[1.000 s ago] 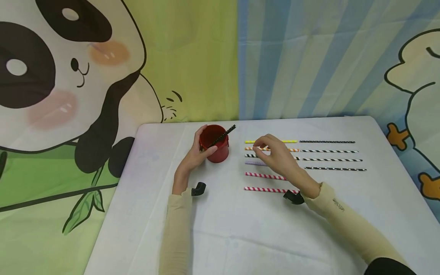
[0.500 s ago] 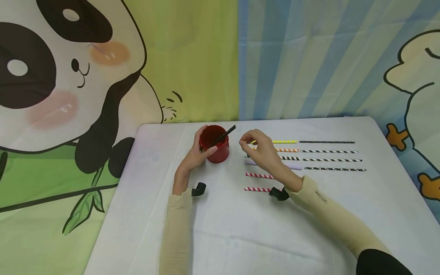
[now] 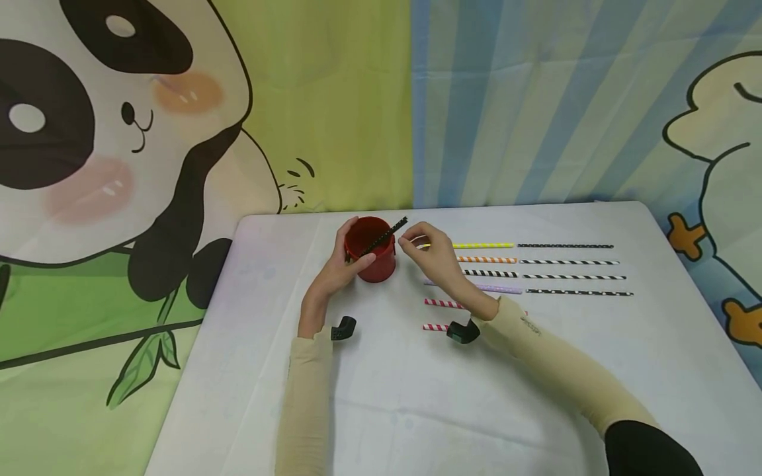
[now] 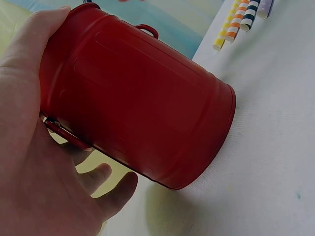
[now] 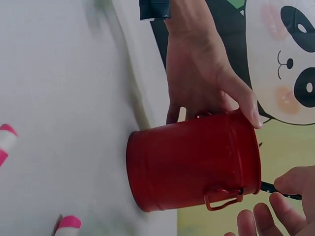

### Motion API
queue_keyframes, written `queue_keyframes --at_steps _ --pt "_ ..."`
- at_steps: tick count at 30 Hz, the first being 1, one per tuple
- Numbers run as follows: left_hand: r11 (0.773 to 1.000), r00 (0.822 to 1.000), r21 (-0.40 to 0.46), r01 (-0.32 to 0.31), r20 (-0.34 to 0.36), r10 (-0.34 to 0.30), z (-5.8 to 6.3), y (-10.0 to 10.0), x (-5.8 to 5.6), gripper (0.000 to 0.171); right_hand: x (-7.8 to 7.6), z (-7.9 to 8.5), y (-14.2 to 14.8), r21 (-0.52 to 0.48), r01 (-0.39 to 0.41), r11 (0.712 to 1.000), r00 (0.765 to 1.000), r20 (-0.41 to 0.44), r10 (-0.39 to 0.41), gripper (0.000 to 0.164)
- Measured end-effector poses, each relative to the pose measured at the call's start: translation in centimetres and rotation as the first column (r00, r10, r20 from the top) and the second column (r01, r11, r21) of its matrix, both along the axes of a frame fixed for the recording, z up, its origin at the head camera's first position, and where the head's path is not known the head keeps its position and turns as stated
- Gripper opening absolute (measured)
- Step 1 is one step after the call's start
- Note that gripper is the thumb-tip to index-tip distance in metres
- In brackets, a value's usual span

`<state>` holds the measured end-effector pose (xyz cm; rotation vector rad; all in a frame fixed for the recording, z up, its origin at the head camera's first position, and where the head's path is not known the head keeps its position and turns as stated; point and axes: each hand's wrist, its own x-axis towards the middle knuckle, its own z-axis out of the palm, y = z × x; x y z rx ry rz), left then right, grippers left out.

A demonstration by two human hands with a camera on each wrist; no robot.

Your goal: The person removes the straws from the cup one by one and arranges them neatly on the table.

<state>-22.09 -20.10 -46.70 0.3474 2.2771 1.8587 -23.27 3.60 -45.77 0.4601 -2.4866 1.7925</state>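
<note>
My left hand grips a small red bucket from its left side, thumb at the rim; the left wrist view shows the bucket up close. A black straw with white dots leans out of the bucket towards the right. My right hand is just right of the bucket, thumb and forefinger loosely bent with a gap between them. In the head view its fingertips stop a little short of the dotted straw. Seen from the right wrist, the straw shows between thumb and forefinger of that hand.
Paper straws lie in rows right of the bucket: yellow, orange-striped, black-striped, lavender and red-striped ones. Further right are several black-and-white patterned straws. My right forearm crosses above the red-striped straws. A white cloth covers the table.
My right hand has moved left from above the rows of straws to beside the bucket, uncovering the lavender straw's right end. The left hand and bucket have stayed put.
</note>
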Motion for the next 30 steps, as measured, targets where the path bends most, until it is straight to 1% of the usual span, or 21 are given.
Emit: queue_keyframes --at_steps 7,11,18,25,30 --pt "1.0 1.0 0.026 0.01 0.004 -0.01 -0.2 -0.1 -0.1 0.087 -0.5 -0.5 -1.1 -0.022 0.02 1.0 1.0 0.017 -0.02 0.02" --pt "0.999 1.0 0.032 0.011 0.004 -0.011 -0.4 -0.1 -0.2 0.087 -0.6 -0.6 -1.6 -0.029 0.04 0.999 0.998 0.039 -0.039 0.023" --pt "0.999 1.0 0.045 0.019 -0.001 -0.019 -0.6 -0.2 -0.2 0.087 -0.7 -0.5 -2.1 -0.047 0.061 0.997 0.996 0.072 -0.058 0.024" --pt "0.999 1.0 0.037 0.019 -0.004 -0.019 -0.5 -0.2 -0.1 0.087 -0.9 -0.4 -2.4 -0.054 0.078 0.995 0.994 0.077 -0.073 0.022" --pt "0.999 1.0 0.047 0.018 -0.002 -0.018 -0.4 -0.1 0.0 0.087 -1.0 -0.3 -2.5 -0.046 0.093 0.995 0.994 0.06 -0.091 0.021"
